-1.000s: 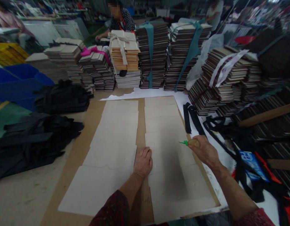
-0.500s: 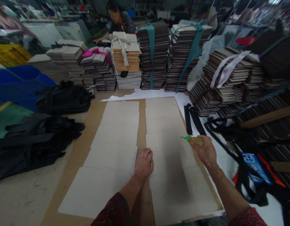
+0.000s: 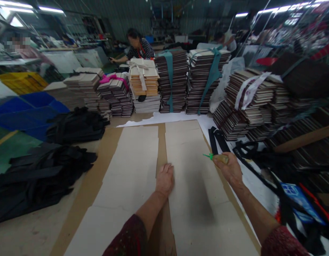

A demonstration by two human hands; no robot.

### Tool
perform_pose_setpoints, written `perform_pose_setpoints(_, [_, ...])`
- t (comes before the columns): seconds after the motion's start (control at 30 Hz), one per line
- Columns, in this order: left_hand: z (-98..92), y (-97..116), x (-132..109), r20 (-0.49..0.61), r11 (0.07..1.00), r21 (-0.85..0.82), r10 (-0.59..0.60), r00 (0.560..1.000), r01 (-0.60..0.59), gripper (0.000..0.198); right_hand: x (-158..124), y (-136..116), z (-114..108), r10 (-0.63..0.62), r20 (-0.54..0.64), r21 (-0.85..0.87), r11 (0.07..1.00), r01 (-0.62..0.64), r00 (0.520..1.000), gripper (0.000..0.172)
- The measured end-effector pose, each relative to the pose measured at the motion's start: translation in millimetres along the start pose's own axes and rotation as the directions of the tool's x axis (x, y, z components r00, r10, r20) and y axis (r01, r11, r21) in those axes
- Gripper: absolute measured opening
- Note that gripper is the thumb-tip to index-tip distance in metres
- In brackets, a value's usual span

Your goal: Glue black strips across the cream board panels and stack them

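Note:
My left hand (image 3: 165, 179) rests on the brown strip (image 3: 162, 142) between two pale board columns, touching the inner edge of the right column (image 3: 184, 167). Its fingers are curled down and their tips are hidden, so what lies under them, if anything, cannot be seen. In my right hand (image 3: 231, 170) is a small hand tool (image 3: 220, 158) with a tan handle and a thin green tip. The tip points left, above the right column's outer side. The left column (image 3: 127, 167) lies flat beside my left forearm.
Black fabric pieces (image 3: 44, 174) are piled at the left. Tied stacks of boards (image 3: 172, 81) line the far side. Black straps (image 3: 220, 138) and a blue packet (image 3: 300, 202) lie at the right. A co-worker (image 3: 139, 44) is behind the stacks.
The view has tilted upward, showing more of the room and ceiling lights. Both hands keep nearly the same places on the boards, with the tool still in my right hand.

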State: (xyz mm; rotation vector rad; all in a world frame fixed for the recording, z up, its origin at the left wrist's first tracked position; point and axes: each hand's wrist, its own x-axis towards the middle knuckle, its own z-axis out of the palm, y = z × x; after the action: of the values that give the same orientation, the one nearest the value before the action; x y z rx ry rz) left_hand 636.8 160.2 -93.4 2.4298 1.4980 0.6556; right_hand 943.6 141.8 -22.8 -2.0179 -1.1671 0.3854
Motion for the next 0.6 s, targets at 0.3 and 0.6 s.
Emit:
perform_pose_setpoints(0.3, [16.3, -24.1, 21.0, 0.081, 0.999, 0.025, 0.023, 0.996, -0.025, 0.032, 21.7, -15.2, 14.6, -0.072, 0.151, -0.265, 0.958, 0.11, 0.986, 0.037])
perform_pose_setpoints(0.6, [19.3, -24.6, 18.1, 0.07, 0.998, 0.059, 0.032, 0.997, -0.036, 0.038, 43.1, -32.0, 13.0, -0.159, 0.26, -0.404, 0.878, 0.257, 0.952, 0.03])
